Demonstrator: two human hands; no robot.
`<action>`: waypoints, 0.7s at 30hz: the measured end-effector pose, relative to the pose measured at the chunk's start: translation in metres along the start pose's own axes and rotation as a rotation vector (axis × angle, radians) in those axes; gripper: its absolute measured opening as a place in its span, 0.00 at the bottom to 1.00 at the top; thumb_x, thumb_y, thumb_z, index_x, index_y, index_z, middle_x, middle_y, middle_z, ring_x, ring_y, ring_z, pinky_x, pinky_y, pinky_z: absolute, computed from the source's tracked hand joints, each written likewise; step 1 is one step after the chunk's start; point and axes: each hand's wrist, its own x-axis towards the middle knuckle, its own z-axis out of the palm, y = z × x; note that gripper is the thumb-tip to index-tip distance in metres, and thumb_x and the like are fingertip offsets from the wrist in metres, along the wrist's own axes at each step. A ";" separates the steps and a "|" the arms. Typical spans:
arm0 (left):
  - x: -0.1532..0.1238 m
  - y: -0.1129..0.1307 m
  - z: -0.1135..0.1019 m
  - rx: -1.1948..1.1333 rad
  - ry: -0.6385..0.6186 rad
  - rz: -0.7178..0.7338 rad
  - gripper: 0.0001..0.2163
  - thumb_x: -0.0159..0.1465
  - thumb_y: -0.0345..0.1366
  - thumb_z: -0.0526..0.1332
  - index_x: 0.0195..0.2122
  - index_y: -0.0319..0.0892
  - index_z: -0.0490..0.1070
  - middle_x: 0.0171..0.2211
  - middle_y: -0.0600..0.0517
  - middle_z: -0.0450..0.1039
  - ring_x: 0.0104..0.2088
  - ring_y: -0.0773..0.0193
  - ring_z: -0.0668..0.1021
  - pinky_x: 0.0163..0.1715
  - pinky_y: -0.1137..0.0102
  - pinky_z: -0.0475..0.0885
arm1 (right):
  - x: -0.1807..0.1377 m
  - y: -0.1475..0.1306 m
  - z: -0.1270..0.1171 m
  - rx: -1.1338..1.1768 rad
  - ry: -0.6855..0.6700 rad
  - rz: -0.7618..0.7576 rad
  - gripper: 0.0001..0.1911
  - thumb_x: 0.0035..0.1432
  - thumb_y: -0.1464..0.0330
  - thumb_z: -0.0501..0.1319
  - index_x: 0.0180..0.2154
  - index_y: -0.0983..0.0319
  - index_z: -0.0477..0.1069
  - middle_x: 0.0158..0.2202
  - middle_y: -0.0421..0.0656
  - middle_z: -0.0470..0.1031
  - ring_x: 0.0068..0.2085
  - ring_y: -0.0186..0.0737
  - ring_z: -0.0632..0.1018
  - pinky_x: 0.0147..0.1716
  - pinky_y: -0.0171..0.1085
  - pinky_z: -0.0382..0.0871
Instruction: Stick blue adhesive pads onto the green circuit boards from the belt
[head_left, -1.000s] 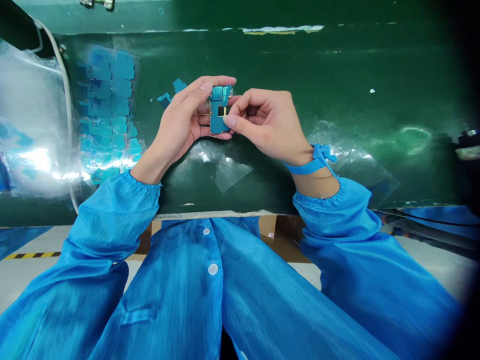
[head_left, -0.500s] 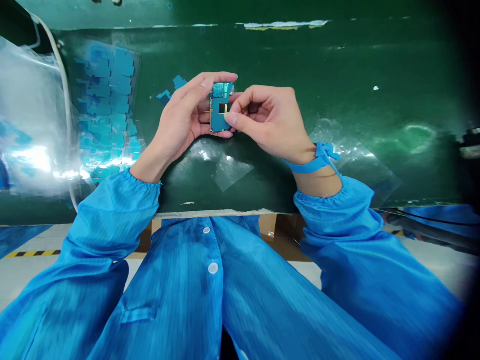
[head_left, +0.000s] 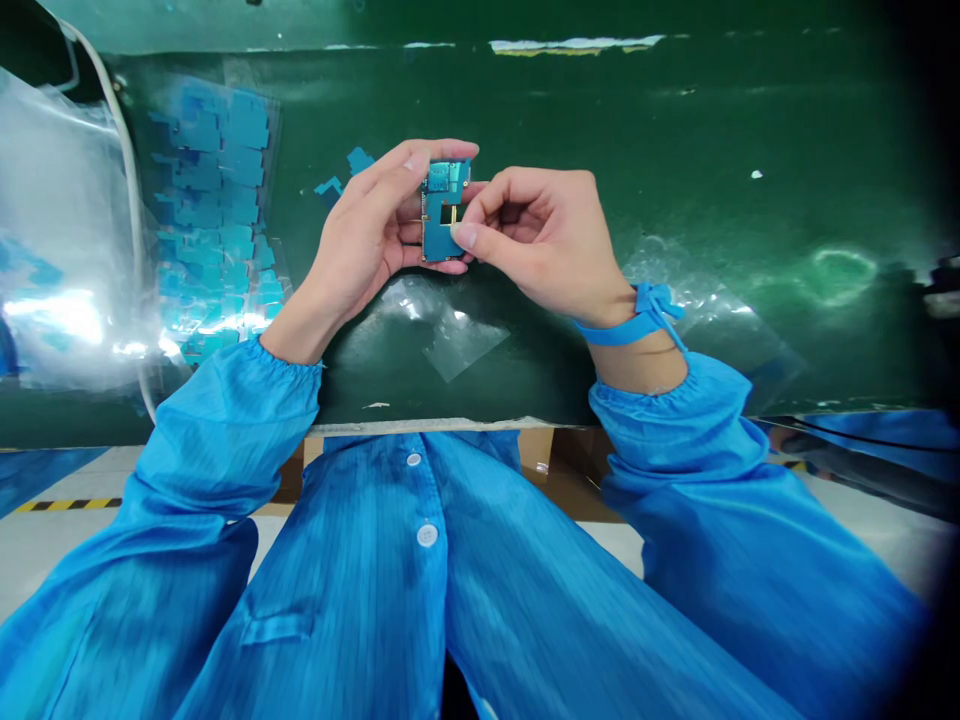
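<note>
A small blue circuit board (head_left: 438, 238) is held upright above the green table, with a dark cut-out near its middle and a metal part at the top. My left hand (head_left: 375, 215) grips it from the left, thumb at the upper edge and fingers behind it. Thumb and forefinger of my right hand (head_left: 536, 235) pinch together at the board's right edge, beside the cut-out. Whether a small piece lies between those fingertips is hidden. A blue strap (head_left: 630, 322) is tied around my right wrist.
Several blue sheet pieces (head_left: 217, 200) lie in rows at the left, beside a pale cable (head_left: 133, 200) and clear plastic bags (head_left: 60, 230). Blue scraps (head_left: 360, 160) lie behind my left hand. Clear film (head_left: 465, 340) rests near the green table's (head_left: 555, 390) front edge.
The view has shifted very slightly. Both hands keep the same hold on the board, and my right fingertips remain at its right edge.
</note>
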 end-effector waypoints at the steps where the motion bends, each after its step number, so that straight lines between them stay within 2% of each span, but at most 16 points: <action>1: 0.000 0.000 0.000 -0.001 0.000 0.003 0.22 0.75 0.55 0.64 0.60 0.45 0.79 0.54 0.44 0.85 0.45 0.50 0.89 0.42 0.58 0.90 | 0.000 0.000 0.000 -0.002 -0.003 -0.003 0.30 0.54 0.41 0.81 0.33 0.58 0.76 0.35 0.43 0.79 0.40 0.42 0.82 0.45 0.43 0.84; 5: 0.000 0.000 -0.001 0.021 -0.001 -0.007 0.22 0.75 0.55 0.64 0.60 0.46 0.79 0.55 0.45 0.85 0.46 0.49 0.89 0.43 0.58 0.90 | 0.000 0.001 -0.001 -0.018 0.003 0.011 0.29 0.56 0.43 0.81 0.34 0.58 0.76 0.36 0.43 0.79 0.42 0.42 0.83 0.46 0.41 0.84; 12: 0.000 -0.001 0.000 -0.038 -0.025 0.022 0.20 0.76 0.52 0.65 0.58 0.44 0.79 0.53 0.45 0.85 0.43 0.52 0.88 0.41 0.59 0.90 | 0.000 -0.001 0.001 -0.029 0.023 -0.001 0.29 0.55 0.43 0.81 0.34 0.58 0.76 0.35 0.43 0.78 0.44 0.43 0.83 0.46 0.42 0.84; 21: 0.000 -0.002 0.001 0.014 0.013 0.002 0.21 0.74 0.57 0.65 0.57 0.49 0.81 0.57 0.47 0.85 0.46 0.48 0.89 0.43 0.56 0.90 | 0.000 -0.001 0.001 -0.043 0.022 0.002 0.31 0.53 0.41 0.82 0.33 0.57 0.75 0.35 0.43 0.78 0.42 0.44 0.82 0.45 0.43 0.84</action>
